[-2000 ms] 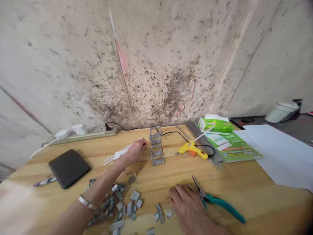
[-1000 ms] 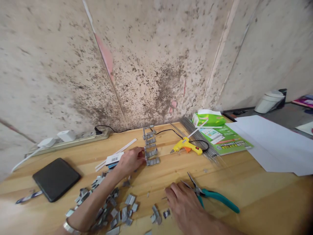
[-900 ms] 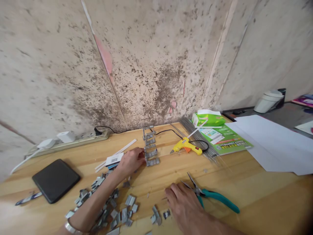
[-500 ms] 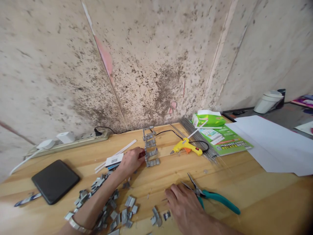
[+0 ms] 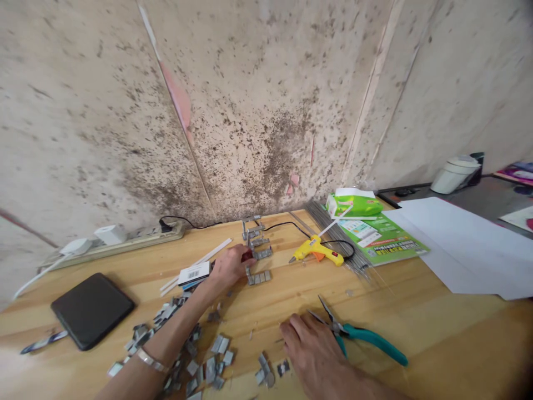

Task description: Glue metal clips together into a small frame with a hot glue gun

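My left hand (image 5: 231, 264) is at the row of grey metal pieces (image 5: 261, 276), thumb and fingers closed on one of the grey metal pieces (image 5: 262, 254). The fingers cover part of that piece. On the table, my right hand (image 5: 310, 347) rests with its fingers curled in, just left of the teal-handled pliers (image 5: 375, 340). A thin sliver shows by its fingertips; what they hold, if anything, is hidden. Loose grey metal pieces (image 5: 216, 344) lie in a heap below my left forearm, and a few (image 5: 264, 369) sit near my right hand.
Beyond my right hand lies a yellow glue gun (image 5: 318, 250) with thin metal rods (image 5: 339, 239) behind it. A green tissue pack (image 5: 356, 204), a green book (image 5: 387, 244) and white paper (image 5: 462, 244) are at right. A black flat box (image 5: 92, 310) and power strip (image 5: 120, 244) are at left.
My left hand has shifted up and slightly right along the row, and the piece at its fingers sits farther from the nearest one. My right hand stays put.
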{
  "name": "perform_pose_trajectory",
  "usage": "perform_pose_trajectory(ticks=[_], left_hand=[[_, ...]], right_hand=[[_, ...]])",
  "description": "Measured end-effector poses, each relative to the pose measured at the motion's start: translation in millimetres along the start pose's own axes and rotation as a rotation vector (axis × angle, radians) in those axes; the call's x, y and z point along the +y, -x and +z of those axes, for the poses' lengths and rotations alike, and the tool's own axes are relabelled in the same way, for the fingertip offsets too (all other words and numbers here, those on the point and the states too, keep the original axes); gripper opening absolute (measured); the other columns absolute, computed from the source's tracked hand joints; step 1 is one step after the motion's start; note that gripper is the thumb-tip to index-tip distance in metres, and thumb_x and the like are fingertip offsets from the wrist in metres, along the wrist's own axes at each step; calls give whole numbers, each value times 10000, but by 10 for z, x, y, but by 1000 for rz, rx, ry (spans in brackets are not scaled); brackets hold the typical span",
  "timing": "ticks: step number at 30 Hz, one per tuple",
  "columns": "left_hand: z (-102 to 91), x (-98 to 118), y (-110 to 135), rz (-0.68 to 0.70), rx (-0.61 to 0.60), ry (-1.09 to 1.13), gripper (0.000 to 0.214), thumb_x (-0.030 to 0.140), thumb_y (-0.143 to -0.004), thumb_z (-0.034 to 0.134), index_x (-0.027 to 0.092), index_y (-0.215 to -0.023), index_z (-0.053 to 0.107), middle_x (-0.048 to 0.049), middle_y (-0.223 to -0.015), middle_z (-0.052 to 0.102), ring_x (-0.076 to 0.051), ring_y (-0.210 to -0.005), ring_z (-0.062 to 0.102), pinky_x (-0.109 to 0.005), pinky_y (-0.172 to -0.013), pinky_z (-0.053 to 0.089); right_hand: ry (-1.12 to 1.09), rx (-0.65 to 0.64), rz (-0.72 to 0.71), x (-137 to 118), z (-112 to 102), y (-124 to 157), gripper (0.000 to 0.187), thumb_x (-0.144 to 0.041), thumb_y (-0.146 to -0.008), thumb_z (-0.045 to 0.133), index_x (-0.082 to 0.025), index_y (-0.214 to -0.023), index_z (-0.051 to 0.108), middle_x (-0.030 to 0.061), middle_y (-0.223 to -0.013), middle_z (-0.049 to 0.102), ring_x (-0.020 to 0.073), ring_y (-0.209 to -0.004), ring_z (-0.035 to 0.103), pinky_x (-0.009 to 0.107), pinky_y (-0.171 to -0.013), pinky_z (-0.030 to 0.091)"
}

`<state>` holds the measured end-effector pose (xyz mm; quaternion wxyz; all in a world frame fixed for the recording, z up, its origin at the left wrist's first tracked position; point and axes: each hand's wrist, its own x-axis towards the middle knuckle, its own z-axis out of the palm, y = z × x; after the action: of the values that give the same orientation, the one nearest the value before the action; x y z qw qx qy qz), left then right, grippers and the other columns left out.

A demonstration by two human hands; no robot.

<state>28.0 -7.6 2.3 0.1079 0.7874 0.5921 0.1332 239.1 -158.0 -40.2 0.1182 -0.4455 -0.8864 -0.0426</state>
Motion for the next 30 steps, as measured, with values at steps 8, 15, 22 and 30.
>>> perform_pose_trajectory(ticks=[8,15,22,30], left_hand=[[59,-51,-50,34,24,53,169,306,-758,556,189,-840,647,-41,-781,670,-182,-698,605,-245,-587,393],[-43,-152,128,5,51,91,304,201,-732,526,167,-1017,626,-40,-848,667,-156,-697,588,-239,-632,434],[-157,-116,455,10,-47,85,284,218,-653,596,186,-932,636,-4,-805,654,-139,-656,566,-226,-606,426],[-8,4,443,13,-78,68,121,307,-678,612,195,-720,623,4,-665,631,-152,-601,573,-232,-526,385]], right_hand=[[-8,-32,4,7,2,-12,241,-147,-705,561,-189,-926,474,25,-835,570,199,-700,532,340,-596,343],[-12,-20,1,7,4,-4,246,-133,-725,562,-183,-948,474,26,-837,574,195,-708,540,327,-595,350],[-5,13,27,-8,71,16,230,-110,-733,572,-179,-933,482,27,-826,571,195,-716,543,327,-605,342],[-14,14,30,-4,89,25,244,-114,-734,576,-188,-943,473,22,-839,562,198,-722,539,336,-610,346]])
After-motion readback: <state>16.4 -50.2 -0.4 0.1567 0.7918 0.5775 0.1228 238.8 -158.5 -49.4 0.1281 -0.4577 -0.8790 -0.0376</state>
